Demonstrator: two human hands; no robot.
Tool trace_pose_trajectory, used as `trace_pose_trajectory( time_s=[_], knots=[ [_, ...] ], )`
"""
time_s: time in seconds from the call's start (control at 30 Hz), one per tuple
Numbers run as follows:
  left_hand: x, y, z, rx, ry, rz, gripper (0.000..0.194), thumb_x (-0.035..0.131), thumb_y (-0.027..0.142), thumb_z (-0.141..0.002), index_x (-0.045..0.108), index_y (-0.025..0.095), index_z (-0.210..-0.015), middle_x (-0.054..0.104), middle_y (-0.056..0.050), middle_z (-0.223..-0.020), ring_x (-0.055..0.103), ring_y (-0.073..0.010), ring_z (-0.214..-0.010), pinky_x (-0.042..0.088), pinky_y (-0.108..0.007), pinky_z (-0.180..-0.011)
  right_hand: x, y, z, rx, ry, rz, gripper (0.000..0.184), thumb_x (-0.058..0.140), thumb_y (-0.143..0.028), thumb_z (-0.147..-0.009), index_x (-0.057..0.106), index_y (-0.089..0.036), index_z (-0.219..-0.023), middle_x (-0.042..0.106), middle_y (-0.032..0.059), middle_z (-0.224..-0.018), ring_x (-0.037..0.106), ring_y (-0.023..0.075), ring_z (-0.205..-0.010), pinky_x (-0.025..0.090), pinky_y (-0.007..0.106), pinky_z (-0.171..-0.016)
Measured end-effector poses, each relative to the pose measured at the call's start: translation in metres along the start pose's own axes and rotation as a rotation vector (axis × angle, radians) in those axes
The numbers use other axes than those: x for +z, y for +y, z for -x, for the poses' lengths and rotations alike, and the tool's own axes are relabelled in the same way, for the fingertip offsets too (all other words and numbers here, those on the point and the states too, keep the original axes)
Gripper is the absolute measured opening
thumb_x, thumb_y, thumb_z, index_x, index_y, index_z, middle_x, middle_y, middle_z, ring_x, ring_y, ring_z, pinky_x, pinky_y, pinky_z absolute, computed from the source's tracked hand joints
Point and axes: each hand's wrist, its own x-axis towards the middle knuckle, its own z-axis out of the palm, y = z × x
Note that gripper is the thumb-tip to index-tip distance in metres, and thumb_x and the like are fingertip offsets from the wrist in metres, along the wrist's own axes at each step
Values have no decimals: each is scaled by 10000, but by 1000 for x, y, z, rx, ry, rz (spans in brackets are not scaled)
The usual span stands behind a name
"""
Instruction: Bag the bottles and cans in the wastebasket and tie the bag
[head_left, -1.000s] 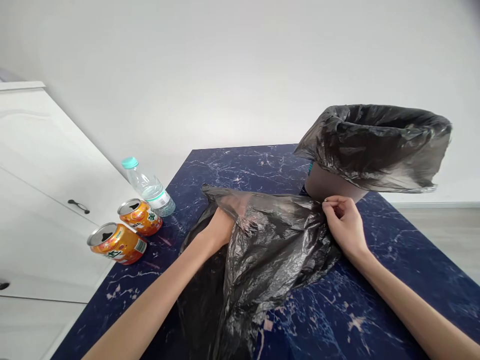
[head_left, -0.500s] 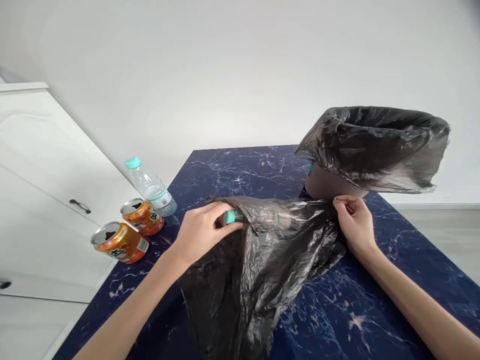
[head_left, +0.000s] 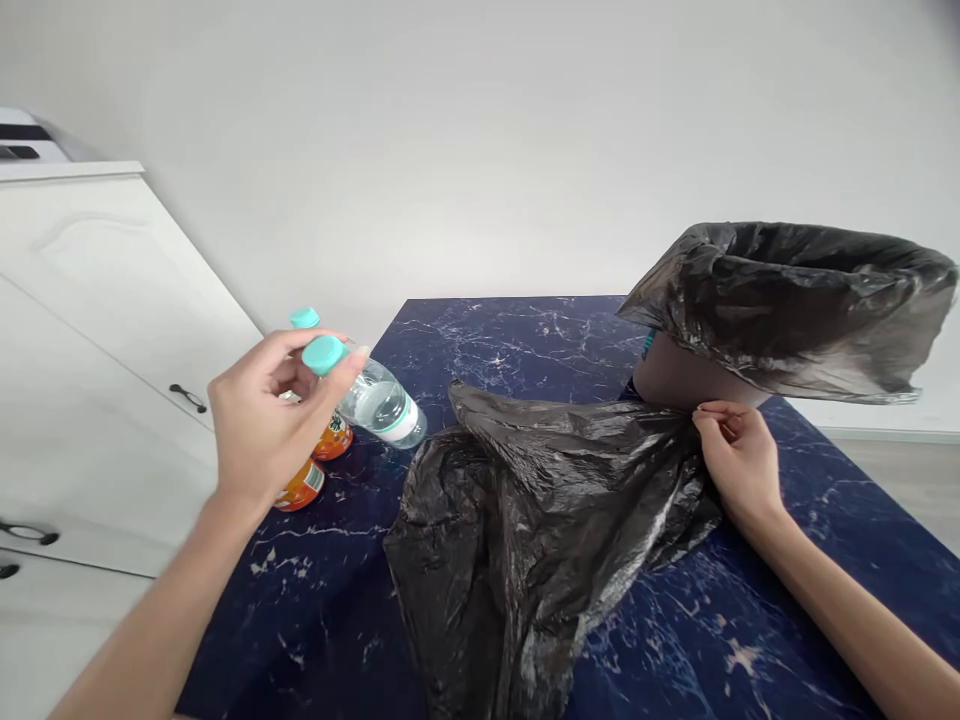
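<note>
My left hand [head_left: 274,400] grips a clear plastic bottle [head_left: 382,405] just under its teal cap. This bottle has a white label near its base; whether it touches the table I cannot tell. Behind the hand shows the teal cap of a second bottle [head_left: 304,318], its body mostly hidden. Two orange drink cans [head_left: 301,487] are partly covered by the left hand. With fingers pinched, my right hand [head_left: 735,450] holds the far right edge of a crumpled black plastic bag [head_left: 555,500] lying on the table.
A bin [head_left: 679,375] lined with a black bag [head_left: 817,310] stands at the back right of the dark blue marbled table [head_left: 502,340]. White cabinets [head_left: 97,300] with dark handles are on the left. A pale wall rises behind.
My left hand has drawn the bottle out of the bag's opening and moved left, beside the second bottle and cans. The bag has sagged flatter. My right hand keeps its pinch.
</note>
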Motion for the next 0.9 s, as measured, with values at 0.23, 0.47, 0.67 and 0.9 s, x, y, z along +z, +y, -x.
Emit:
trace_pose_trajectory(
  time_s=[0.23,0.47,0.67,0.9],
  knots=[
    [3,-34,-9,15,-38,-170,311,820,476,-897,798,200,-1040,765,-2,-860,503,-97,-629,450,-264,-656,0,-4,3,-2,5,18,253,733,-384,-1032,705,-166,-1157,725,44,-1085,713,188,-958,616,397,-893],
    [1,-40,-14,-87,-61,-220,338,797,519,-884,806,208,-1017,667,33,-724,501,-108,-620,424,-271,-688,1,-1,2,-16,0,21,261,733,-385,-1031,705,-161,-1161,728,42,-1075,716,191,-956,614,408,-903],
    [0,-40,-18,-85,-72,-280,392,745,557,-897,802,207,-1063,580,46,-680,499,-114,-615,404,-276,-705,0,-1,3,-24,-2,36,261,736,-387,-1028,705,-159,-1150,723,35,-1050,709,187,-934,607,410,-902],
    [1,-51,-22,-32,-106,-390,395,723,585,-910,747,221,-1061,384,92,-634,369,-110,-579,353,-273,-675,1,-4,4,-17,-2,34,253,734,-384,-1027,702,-159,-1137,718,30,-1032,705,187,-928,602,407,-899]
  ],
)
